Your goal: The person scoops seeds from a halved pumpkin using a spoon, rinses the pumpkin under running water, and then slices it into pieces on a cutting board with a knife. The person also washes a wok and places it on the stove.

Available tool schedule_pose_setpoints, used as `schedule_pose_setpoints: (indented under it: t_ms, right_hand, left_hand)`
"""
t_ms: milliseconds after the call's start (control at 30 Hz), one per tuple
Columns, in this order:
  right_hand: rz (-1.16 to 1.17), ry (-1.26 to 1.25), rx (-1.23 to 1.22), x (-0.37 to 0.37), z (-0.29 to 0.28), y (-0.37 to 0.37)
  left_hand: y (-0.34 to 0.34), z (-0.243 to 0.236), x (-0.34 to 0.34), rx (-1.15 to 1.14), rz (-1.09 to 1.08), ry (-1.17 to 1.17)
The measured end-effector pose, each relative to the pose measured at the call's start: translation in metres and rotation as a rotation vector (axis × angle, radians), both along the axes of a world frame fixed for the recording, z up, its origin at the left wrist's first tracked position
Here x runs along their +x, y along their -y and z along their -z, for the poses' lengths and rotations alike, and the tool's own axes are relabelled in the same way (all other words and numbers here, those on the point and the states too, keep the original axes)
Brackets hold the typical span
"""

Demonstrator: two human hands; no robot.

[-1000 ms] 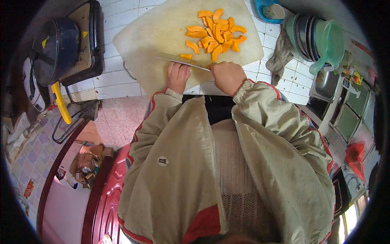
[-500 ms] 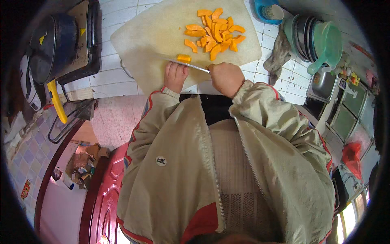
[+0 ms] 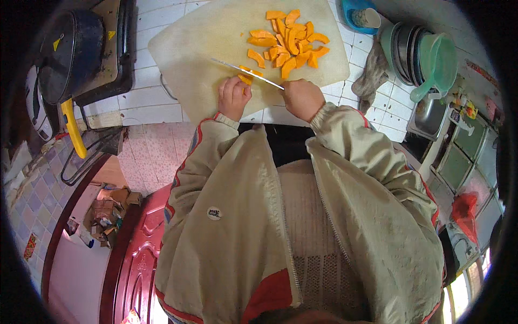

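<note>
My right hand [image 3: 304, 100] is closed round the handle of a knife [image 3: 268, 81], whose thin blade points left and slightly away from me. The blade lies across an orange pumpkin piece [image 3: 245, 79]. My left hand [image 3: 233, 98] has its fingers bent and pressed against the near side of that piece, close to the blade. Both hands are at the near part of a pale cutting board [image 3: 199, 48]. Beyond them on the board is a loose pile of cut pumpkin slices [image 3: 291, 44].
At the left, a dark pot [image 3: 73, 56] with a yellow handle [image 3: 74, 129] stands on a stove. A grey rag [image 3: 372, 73] lies right of the board, near stacked basins [image 3: 402, 51], a green ladle-like scoop [image 3: 434, 65] and a sink [image 3: 429, 113]. A paper cup [image 3: 366, 18] sits at the back right.
The knife has shifted from the near side of the pumpkin piece to across it, its tip now farther away. My left fingers stay at the piece.
</note>
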State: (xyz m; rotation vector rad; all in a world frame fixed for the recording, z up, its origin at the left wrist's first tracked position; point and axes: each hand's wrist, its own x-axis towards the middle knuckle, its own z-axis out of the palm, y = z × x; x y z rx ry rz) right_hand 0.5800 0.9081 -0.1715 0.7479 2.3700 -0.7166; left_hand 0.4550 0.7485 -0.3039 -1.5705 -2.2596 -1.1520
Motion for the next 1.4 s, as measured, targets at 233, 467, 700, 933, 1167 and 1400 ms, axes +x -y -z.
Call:
schedule_pose_setpoints:
  t_ms: [233,467,700,933,1167,1400]
  right_hand:
    - [-0.047,0.054,0.037,-0.004,-0.03,0.006]
    - [-0.051,0.034,0.05,0.006,0.027,0.008]
    - [0.013,-0.075,0.006,0.01,0.001,0.002]
    - [-0.103,0.008,0.044,0.009,-0.018,0.012]
    - [-0.043,0.014,0.035,-0.008,0.028,0.014]
    - [-0.04,0.076,0.004,-0.019,0.024,0.006]
  left_hand:
    - [-0.001,-0.001,-0.001,0.023,-0.034,-0.105]
    - [0.003,-0.001,-0.002,0.0,0.006,-0.124]
    - [0.012,0.005,0.006,-0.037,-0.03,-0.07]
    - [0.011,0.009,0.007,-0.006,-0.056,-0.09]
    - [0.013,0.008,0.004,-0.077,-0.024,-0.041]
    - [0.03,-0.012,0.002,-0.078,-0.01,0.147]
